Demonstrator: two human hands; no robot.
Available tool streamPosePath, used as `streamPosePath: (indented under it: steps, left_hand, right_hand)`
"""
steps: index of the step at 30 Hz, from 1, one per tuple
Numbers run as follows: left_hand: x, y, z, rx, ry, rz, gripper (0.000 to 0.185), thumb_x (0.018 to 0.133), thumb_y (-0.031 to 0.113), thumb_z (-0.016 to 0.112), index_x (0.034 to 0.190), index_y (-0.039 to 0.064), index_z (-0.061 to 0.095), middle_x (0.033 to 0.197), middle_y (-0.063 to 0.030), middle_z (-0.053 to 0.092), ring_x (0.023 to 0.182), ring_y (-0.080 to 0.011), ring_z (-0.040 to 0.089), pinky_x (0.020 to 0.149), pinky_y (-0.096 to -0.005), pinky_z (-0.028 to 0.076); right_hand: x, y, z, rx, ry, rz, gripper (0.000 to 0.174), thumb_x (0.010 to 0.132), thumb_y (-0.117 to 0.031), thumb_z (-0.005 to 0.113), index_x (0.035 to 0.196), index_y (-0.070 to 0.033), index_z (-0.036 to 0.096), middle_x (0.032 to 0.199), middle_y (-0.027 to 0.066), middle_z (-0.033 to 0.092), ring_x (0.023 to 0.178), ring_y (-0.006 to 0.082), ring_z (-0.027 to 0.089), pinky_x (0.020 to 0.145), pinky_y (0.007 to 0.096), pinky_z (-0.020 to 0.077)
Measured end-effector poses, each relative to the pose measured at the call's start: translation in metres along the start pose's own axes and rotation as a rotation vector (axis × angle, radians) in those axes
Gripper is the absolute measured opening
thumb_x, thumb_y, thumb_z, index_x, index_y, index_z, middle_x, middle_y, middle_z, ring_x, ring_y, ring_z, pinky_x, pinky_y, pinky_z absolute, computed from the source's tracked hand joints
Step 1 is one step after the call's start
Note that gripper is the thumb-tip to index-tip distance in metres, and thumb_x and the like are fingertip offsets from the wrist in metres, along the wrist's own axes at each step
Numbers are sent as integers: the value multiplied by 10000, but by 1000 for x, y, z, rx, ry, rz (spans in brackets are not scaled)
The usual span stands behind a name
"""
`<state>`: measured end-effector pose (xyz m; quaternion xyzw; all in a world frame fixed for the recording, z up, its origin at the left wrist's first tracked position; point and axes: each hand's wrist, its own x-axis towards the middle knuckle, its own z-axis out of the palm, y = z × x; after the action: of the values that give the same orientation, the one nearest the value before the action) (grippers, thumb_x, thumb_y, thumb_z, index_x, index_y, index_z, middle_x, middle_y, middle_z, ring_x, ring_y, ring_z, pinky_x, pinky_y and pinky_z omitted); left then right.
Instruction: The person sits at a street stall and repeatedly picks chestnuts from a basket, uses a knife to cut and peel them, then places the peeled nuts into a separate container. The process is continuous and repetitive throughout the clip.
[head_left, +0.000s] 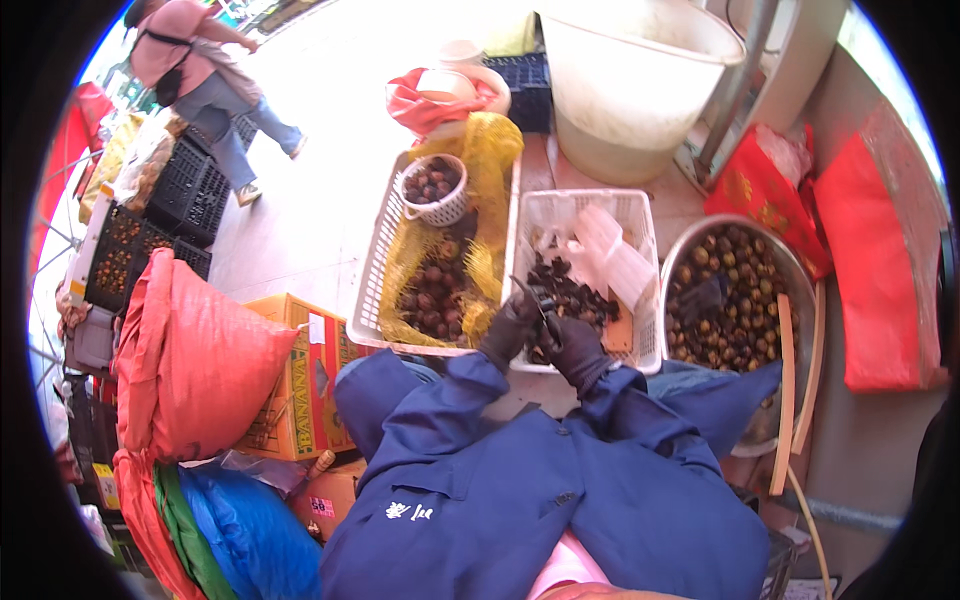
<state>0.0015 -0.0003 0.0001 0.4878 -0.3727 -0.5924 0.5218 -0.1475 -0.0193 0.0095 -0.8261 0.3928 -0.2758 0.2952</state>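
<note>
My left hand (512, 326), in a dark glove, is bent close beside my right hand (574, 346), also gloved, over the near left part of a white plastic basket (649, 330). A thin curved dark tool (538, 301) sticks up between them, its lower end at my right fingers; its exact kind is unclear. Whether my left fingers pinch something is hidden. Dark scraps like peelings (570, 289) lie in this basket, with crumpled pale wrapping (604, 244). Left of it, a longer white basket (369, 289) holds yellow netting (491, 217) around round dark-brown produce (431, 296).
A small perforated white basket (450, 206) of dark produce sits on the netting. On the right, a steel basin (665, 300) holds round brownish produce and a dark glove (703, 298). A big white tub (622, 112) stands ahead. A person (202, 82) walks at upper left.
</note>
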Motion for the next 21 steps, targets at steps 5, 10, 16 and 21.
streamPosePath:
  steps: [5,10,16,21]
  left_hand:
    - [6,-27,-3,207,171,17,230,913,226,557,993,12,585,852,-13,613,801,-70,557,704,-241,461]
    - [16,-73,-18,514,225,77,227,893,187,577,1030,7,595,887,-35,631,825,-82,577,715,-239,466]
    - [34,-146,-61,518,84,370,252,872,156,590,1064,-8,594,929,-40,628,853,-88,576,732,-226,469]
    - [14,-75,-20,896,85,442,271,833,107,576,1101,106,612,1002,-91,615,864,-174,602,719,-283,489]
  right_hand:
    - [-6,0,5,-38,-53,30,123,802,-204,551,782,-83,550,695,173,562,677,383,563,583,446,438]
    - [-8,4,8,-86,-57,38,104,795,-190,562,792,-87,558,697,164,573,674,369,573,577,427,444]
    - [-10,0,11,-11,-124,113,77,821,-167,550,835,-95,576,708,160,584,674,347,586,593,390,461]
    - [-5,-4,-2,286,-307,438,130,852,-188,513,903,-91,583,749,160,616,704,345,600,627,375,478]
